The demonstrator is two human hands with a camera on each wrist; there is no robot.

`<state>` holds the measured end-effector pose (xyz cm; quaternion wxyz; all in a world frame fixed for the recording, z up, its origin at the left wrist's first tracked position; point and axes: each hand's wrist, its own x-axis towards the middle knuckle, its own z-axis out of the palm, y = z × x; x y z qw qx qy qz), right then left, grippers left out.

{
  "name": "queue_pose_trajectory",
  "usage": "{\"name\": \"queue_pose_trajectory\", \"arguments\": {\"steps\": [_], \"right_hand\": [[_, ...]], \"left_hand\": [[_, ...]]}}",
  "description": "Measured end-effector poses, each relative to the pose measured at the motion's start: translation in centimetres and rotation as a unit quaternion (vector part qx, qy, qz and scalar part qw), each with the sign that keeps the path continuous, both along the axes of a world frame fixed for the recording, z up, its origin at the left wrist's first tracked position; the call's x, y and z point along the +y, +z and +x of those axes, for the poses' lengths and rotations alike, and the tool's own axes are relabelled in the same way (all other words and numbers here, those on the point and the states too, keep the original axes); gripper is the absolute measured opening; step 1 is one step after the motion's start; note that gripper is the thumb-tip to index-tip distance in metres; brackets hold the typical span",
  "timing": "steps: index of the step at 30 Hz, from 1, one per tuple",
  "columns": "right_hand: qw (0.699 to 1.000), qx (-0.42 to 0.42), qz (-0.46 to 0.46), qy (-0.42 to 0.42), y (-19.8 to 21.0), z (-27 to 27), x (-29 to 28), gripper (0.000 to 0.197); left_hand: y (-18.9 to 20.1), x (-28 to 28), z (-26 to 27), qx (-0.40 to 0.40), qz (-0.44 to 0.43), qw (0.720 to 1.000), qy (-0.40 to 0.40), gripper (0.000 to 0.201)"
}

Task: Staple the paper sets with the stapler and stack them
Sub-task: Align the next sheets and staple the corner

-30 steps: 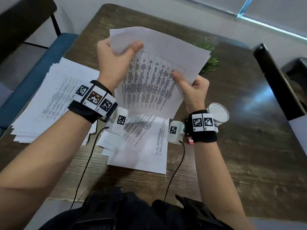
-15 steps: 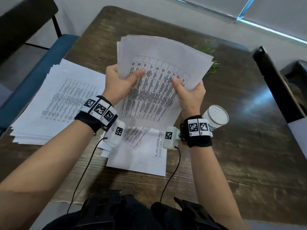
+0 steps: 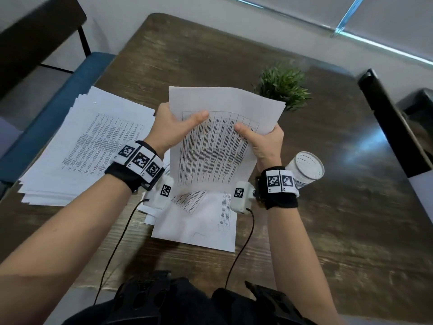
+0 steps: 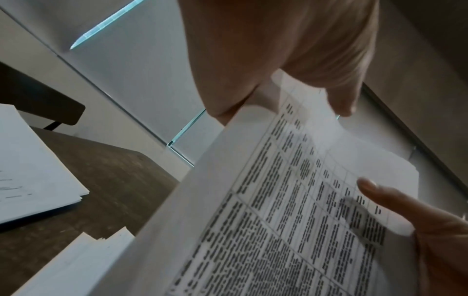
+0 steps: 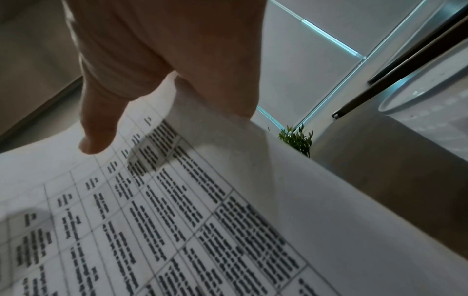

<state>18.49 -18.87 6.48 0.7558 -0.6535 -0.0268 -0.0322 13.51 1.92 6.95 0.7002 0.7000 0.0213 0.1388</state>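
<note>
head: left hand (image 3: 174,127) and right hand (image 3: 262,143) each grasp a side of the paper set (image 3: 218,141), raised over the worktop (image 3: 328,231); stapler hidden. left wrist: thumb on print, blurred. right wrist: fingers behind sheet, unseen.

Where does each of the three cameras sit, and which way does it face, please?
Head: worn on the head, looking forward and down at the table; shows both forearms, left hand and right hand holding the paper set.
Left wrist: looks along the left hand at the paper set; shows its palm and the right thumb.
Right wrist: looks along the right hand; shows its palm and thumb.
Shared: the paper set in all three; the plant in head and right wrist.
</note>
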Motion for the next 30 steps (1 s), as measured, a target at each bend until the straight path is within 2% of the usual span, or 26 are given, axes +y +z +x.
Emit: {"name": "queue_pose_trajectory", "arguments": {"steps": [5,9,13,16,21,24,27,29,30], "right_hand": [[0.998,-0.057,-0.003,0.003,0.5,0.1,0.6,0.029],[0.997,-0.082,0.015,-0.002,0.4,0.5,0.9,0.027],[0.999,-0.040,-0.017,0.007,-2.4,-0.3,0.8,0.030],[1.000,0.000,-0.018,0.008,-4.2,-1.1,0.7,0.031],[0.999,0.008,-0.031,0.008,-4.5,-1.3,0.8,0.028],[0.995,0.031,-0.092,0.027,-4.7,-0.4,-0.1,0.028],[0.978,0.077,-0.185,0.056,-5.6,0.8,-2.3,0.027],[0.945,0.095,-0.312,0.038,-6.4,1.4,-4.4,0.043],[0.913,0.097,-0.395,0.024,-7.0,1.5,-5.5,0.046]], "left_hand": [[1.2,-0.9,-0.1,-0.037,-0.019,0.998,0.051,0.015],[1.6,-0.9,-0.2,-0.047,-0.064,0.994,0.075,0.014],[-1.2,-0.4,-0.4,0.007,-0.039,0.998,0.044,0.023],[-3.8,-0.2,-0.8,0.039,-0.009,0.998,0.040,0.019],[-6.1,-0.7,-1.2,0.044,0.017,0.997,0.058,0.019],[-5.7,-0.7,-0.9,0.064,0.026,0.994,0.088,0.024],[-5.0,0.2,-0.9,0.106,0.083,0.985,0.105,0.028],[-5.4,1.1,-1.0,0.157,0.105,0.978,0.090,0.028],[-5.8,1.6,-1.2,0.187,0.115,0.972,0.078,0.027]]}}
